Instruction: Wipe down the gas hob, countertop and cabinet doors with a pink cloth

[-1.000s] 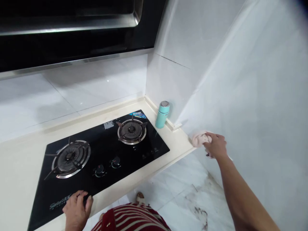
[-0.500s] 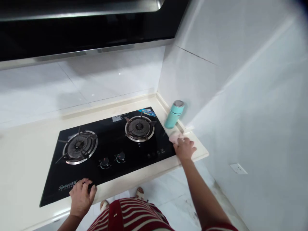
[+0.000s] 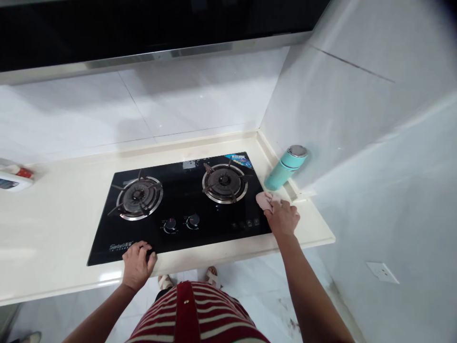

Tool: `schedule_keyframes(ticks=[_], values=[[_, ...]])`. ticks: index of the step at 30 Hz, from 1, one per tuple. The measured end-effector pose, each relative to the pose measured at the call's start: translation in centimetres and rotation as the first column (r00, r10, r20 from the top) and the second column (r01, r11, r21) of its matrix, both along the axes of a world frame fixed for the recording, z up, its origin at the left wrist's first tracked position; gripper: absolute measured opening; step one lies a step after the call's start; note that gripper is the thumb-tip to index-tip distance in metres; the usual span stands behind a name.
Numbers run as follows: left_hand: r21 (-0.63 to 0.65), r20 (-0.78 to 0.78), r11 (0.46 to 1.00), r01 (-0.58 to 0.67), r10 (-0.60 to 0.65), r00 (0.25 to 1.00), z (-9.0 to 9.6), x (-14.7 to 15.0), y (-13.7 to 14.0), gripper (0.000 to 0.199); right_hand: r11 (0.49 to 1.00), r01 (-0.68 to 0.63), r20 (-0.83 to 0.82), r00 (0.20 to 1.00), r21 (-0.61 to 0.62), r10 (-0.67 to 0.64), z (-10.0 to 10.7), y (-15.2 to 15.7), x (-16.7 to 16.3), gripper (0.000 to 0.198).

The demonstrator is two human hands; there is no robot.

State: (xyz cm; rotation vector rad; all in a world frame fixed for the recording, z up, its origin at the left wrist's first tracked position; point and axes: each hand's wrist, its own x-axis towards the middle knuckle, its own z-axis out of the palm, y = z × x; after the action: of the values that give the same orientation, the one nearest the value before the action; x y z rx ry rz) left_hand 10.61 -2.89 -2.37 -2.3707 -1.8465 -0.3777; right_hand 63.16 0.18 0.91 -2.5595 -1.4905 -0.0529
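My right hand presses a pale pink cloth onto the right edge of the black gas stove and the strip of counter beside it. Its fingers are closed over the cloth. Just behind the cloth stands a turquoise flask with a silver lid, close to the side wall. My left hand rests on the stove's front left edge, its fingers a little bent and apart, holding nothing. Two burners, the left burner and the right burner, carry dark pan supports. Two knobs sit in front between them.
A cream counter surrounds the stove. At its far left lies a white bottle with a red cap. A black range hood hangs low above. The tiled side wall bounds the right, with a socket on it.
The view has shifted, bringing the white bottle into sight at the left. My right hand stays with the cloth by the stove's right edge, and my left hand stays at the front left edge.
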Motion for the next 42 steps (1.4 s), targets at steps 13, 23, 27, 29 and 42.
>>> schedule_keyframes(ticks=[13, 23, 27, 29, 42], values=[[0.102, -0.034, 0.991, 0.086, -0.083, 0.996, 0.0, 0.0, 0.0, 0.021, 0.875, -0.484, -0.155, 0.862, 0.026, 0.482, 1.8, -3.1, -19.6, 0.025], [0.101, -0.005, 0.991, 0.082, -0.082, 0.997, 0.2, 0.1, -0.4, 0.018, 0.981, -0.123, -0.931, 0.319, 0.148, 0.180, 2.1, -5.5, -11.4, 0.038], [0.095, 0.012, 0.993, 0.072, -0.073, 0.997, 0.1, 0.1, -0.5, 0.019, 0.995, 0.041, -0.926, 0.370, 0.095, 0.073, 1.8, -6.4, -3.9, 0.050], [0.092, 0.021, 0.993, 0.070, -0.072, 0.997, 0.1, 0.1, -0.5, 0.019, 0.971, 0.175, -0.814, 0.580, 0.165, 0.033, 1.3, -6.7, -0.5, 0.059], [0.059, 0.050, 0.996, 0.072, -0.075, 0.996, 0.2, 0.3, -0.7, 0.018, 0.995, 0.098, -0.171, 0.981, 0.007, -0.095, -1.2, -4.7, -11.8, 0.075]])
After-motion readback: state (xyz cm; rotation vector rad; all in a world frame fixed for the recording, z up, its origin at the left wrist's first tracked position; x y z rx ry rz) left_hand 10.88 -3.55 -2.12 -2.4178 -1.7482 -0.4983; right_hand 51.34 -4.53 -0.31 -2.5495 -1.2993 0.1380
